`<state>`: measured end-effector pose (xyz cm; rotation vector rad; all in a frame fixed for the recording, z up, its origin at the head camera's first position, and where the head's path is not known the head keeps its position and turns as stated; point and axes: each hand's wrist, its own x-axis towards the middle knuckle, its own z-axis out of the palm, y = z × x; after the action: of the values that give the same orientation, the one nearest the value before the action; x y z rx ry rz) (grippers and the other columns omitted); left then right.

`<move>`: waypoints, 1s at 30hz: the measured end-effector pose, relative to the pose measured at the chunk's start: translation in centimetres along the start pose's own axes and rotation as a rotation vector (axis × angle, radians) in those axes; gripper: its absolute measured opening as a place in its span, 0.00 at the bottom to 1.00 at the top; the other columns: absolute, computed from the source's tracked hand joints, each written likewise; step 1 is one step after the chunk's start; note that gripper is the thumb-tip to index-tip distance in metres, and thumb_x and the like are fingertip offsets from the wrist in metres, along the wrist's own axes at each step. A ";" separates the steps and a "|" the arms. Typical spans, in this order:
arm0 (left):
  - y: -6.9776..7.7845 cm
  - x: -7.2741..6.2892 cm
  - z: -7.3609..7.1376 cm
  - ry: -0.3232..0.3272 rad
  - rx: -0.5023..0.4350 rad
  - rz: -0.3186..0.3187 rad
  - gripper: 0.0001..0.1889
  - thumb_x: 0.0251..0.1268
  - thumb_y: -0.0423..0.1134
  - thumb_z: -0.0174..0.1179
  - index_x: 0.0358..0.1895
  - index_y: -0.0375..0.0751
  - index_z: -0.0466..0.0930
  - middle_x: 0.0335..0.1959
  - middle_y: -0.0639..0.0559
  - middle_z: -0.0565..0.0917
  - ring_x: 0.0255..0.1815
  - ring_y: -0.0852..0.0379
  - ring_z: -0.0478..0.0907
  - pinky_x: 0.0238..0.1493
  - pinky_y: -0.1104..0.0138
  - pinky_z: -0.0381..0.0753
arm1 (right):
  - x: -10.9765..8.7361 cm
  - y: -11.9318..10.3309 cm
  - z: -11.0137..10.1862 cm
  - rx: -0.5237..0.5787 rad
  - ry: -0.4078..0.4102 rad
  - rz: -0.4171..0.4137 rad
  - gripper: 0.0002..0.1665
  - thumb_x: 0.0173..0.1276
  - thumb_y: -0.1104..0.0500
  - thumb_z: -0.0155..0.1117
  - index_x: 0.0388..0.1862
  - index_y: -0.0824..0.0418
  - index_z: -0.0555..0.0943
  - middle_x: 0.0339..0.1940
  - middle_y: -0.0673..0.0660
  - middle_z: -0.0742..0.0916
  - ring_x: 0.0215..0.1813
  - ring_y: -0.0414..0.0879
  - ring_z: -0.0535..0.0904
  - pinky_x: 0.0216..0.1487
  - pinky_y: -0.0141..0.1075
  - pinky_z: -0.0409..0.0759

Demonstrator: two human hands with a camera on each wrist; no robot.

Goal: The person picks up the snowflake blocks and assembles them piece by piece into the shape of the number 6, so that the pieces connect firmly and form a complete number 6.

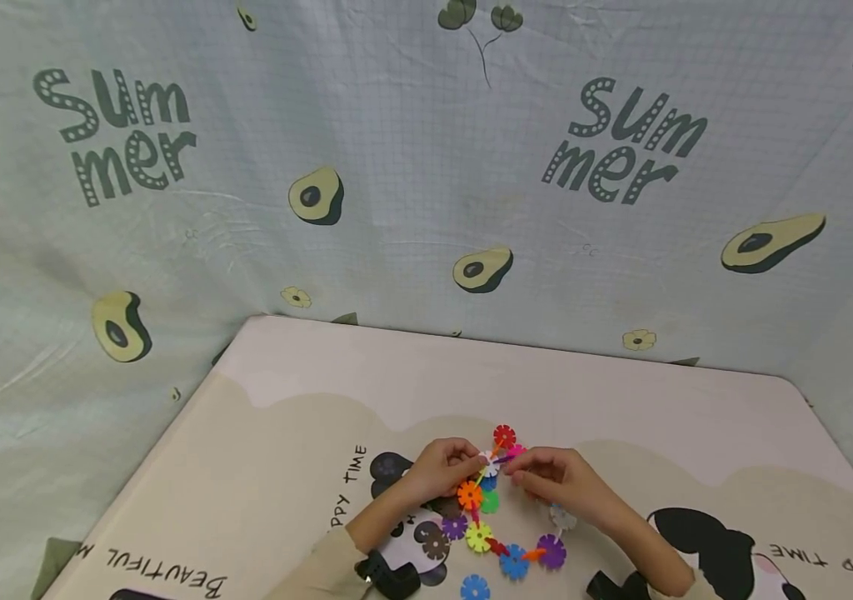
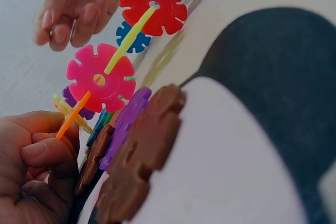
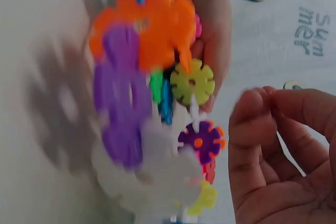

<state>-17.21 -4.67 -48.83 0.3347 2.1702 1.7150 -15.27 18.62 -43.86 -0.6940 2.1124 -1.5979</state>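
My left hand (image 1: 445,469) pinches a chain of notched plastic snowflake discs by a white disc (image 1: 488,464). A red disc (image 1: 504,436) and a pink disc (image 1: 516,450) stand past its fingertips. Down from there the chain runs through an orange disc (image 1: 470,495), a yellow disc (image 1: 479,537), a blue disc (image 1: 514,562) and a purple disc (image 1: 550,552). Close to the white disc is my right hand (image 1: 565,483), thumb and index tips near each other; the right wrist view shows nothing between its fingers (image 3: 252,108). A whitish disc (image 1: 563,517) partly shows below it.
On the printed tabletop (image 1: 306,358) lie a brown disc (image 1: 436,542), another purple disc (image 1: 454,525), a second blue disc (image 1: 475,587) and a green disc (image 1: 490,502). A patterned curtain (image 1: 396,208) hangs behind the table's far edge.
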 end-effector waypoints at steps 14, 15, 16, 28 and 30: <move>0.1 -0.1 0.1 0.016 -0.059 0.001 0.12 0.71 0.38 0.57 0.42 0.28 0.79 0.21 0.57 0.74 0.13 0.65 0.64 0.15 0.78 0.66 | -2.4 0.1 4.2 0.163 -0.409 -0.083 0.13 0.73 0.65 0.56 0.52 0.68 0.80 0.49 0.64 0.83 0.36 0.37 0.79 0.40 0.29 0.81; 0.0 -0.1 0.1 0.019 -0.059 -0.001 0.12 0.71 0.38 0.57 0.42 0.28 0.79 0.21 0.57 0.74 0.13 0.65 0.64 0.15 0.77 0.66 | -2.6 0.1 4.5 0.150 -0.424 -0.056 0.14 0.73 0.63 0.57 0.53 0.67 0.81 0.53 0.62 0.82 0.40 0.34 0.78 0.43 0.28 0.80; -0.1 0.0 0.1 0.019 -0.063 -0.004 0.12 0.71 0.37 0.57 0.42 0.28 0.79 0.21 0.57 0.74 0.13 0.65 0.64 0.15 0.77 0.66 | -2.8 0.1 4.7 0.142 -0.435 -0.034 0.14 0.74 0.62 0.57 0.54 0.65 0.81 0.55 0.60 0.81 0.42 0.32 0.77 0.44 0.27 0.79; 0.2 -0.3 -0.1 -0.001 -0.078 -0.010 0.13 0.69 0.40 0.59 0.42 0.29 0.80 0.21 0.57 0.75 0.14 0.66 0.65 0.17 0.78 0.67 | -2.5 2.9 6.2 -0.187 -0.489 -0.056 0.17 0.70 0.52 0.63 0.55 0.55 0.82 0.55 0.49 0.81 0.47 0.29 0.74 0.45 0.25 0.78; 0.2 -0.3 -0.1 0.000 -0.078 -0.010 0.13 0.69 0.40 0.59 0.41 0.29 0.80 0.21 0.57 0.75 0.14 0.66 0.65 0.17 0.78 0.67 | -2.4 3.4 6.5 -0.257 -0.482 -0.069 0.18 0.69 0.51 0.64 0.55 0.53 0.82 0.52 0.46 0.81 0.48 0.28 0.74 0.48 0.25 0.78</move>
<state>-16.95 -4.85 -48.62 0.3032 2.0955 1.7884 -10.05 15.88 -48.85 -1.1192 1.9529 -1.0559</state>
